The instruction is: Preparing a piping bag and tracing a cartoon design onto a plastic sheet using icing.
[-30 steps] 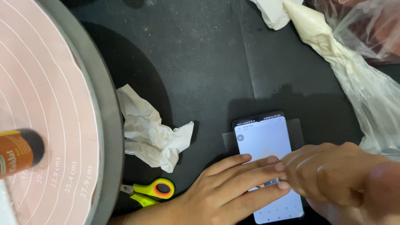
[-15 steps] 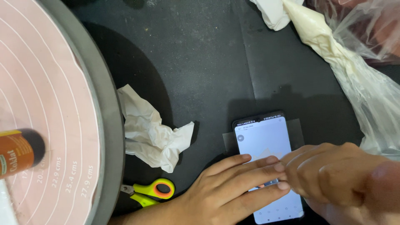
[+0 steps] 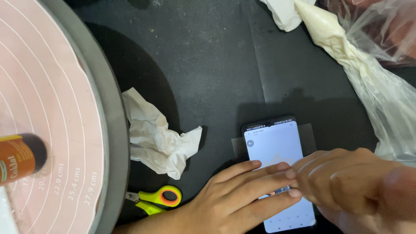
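Note:
A smartphone [image 3: 277, 147] with a lit pale screen lies flat on the black table surface. My left hand [image 3: 236, 197] rests across its lower half, fingers stretched out and pressed on the screen. My right hand [image 3: 346, 184] comes in from the right, fingers curled, its tips touching the screen beside the left fingertips. Neither hand grips the phone. A small strip of clear tape [image 3: 308, 138] seems to lie under the phone's upper part.
A pink cake turntable [image 3: 47, 108] with ring marks fills the left, with a small brown bottle [image 3: 19, 158] on it. Crumpled white paper [image 3: 156, 136] and yellow-green scissors [image 3: 158, 199] lie beside it. A filled piping bag [image 3: 333, 37] and clear plastic [image 3: 385, 99] sit top right.

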